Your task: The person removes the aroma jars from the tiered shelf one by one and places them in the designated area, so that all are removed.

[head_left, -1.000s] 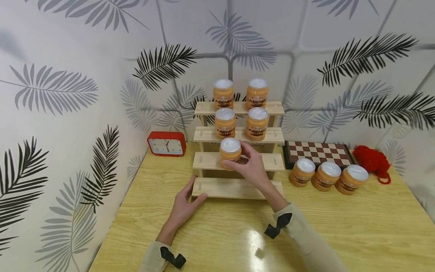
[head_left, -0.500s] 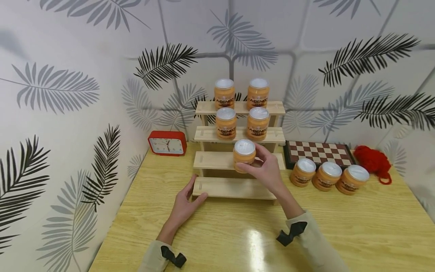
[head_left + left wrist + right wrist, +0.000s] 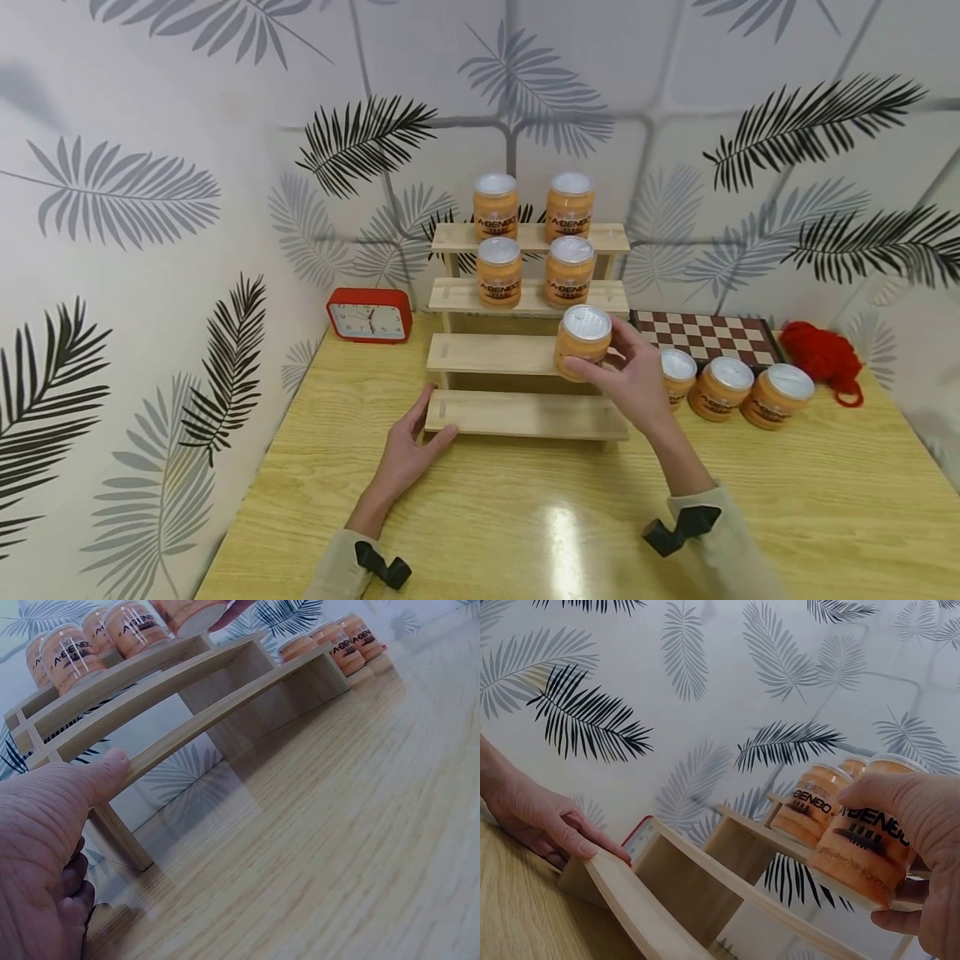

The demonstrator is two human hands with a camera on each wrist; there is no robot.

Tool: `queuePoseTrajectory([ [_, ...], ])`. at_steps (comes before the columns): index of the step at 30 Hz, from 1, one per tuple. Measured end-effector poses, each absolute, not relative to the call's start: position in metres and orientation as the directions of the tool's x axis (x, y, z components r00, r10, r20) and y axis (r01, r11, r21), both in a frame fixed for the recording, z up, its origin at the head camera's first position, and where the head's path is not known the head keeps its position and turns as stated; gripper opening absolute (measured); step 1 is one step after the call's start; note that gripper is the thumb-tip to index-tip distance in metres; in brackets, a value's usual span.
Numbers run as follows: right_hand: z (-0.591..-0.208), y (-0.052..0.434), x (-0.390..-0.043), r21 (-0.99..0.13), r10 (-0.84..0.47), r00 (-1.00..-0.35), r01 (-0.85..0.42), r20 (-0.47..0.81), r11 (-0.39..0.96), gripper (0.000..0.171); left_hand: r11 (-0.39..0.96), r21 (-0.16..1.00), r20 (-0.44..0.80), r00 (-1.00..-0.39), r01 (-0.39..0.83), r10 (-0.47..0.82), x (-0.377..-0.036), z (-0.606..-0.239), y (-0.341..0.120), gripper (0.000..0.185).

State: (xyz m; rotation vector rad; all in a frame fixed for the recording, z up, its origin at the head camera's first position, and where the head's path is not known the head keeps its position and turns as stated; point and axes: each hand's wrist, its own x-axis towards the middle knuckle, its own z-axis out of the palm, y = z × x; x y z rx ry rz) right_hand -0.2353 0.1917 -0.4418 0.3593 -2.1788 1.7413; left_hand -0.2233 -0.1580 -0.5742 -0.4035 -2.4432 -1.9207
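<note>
1. At the far left of the table point(image 3: 480, 521), a red alarm clock point(image 3: 369, 317) is shown whole from the head; only a sliver is caught by the right wrist camera.
2. The lowest tier of a four-tier wooden display stand point(image 3: 525, 415) is gripped at its left end by the left hand point(image 3: 408, 458). The thumb is laid over the front corner; the curled lower fingers, hidden from the head, are revealed by the left wrist view.
3. Four silver-lidded A-BENDO jars point(image 3: 498, 277) are ranged in pairs on the two upper tiers; their contents cannot be made out.
4. A matching jar point(image 3: 582, 346), slightly tilted, is clamped between the thumb and fingers of the right hand point(image 3: 636, 379) at the right end of the third tier. Its label is read most closely from the right wrist, its lid from the head.
5. Three more jars point(image 3: 722, 390) are lined up on the table, the nearest partly covered by the right hand.
6. Behind them a chessboard point(image 3: 712, 336) is laid, with red yarn point(image 3: 821, 357) beside it.
</note>
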Motion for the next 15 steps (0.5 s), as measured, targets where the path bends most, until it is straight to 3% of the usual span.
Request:
queuePoseTrajectory([
  [15,-0.427,0.256,-0.215,-0.864,0.173,-0.874,-0.386,0.455,0.323,0.065,0.215,0.957,0.151,-0.969,0.193,0.196,-0.223,-0.573,-0.157,0.086],
])
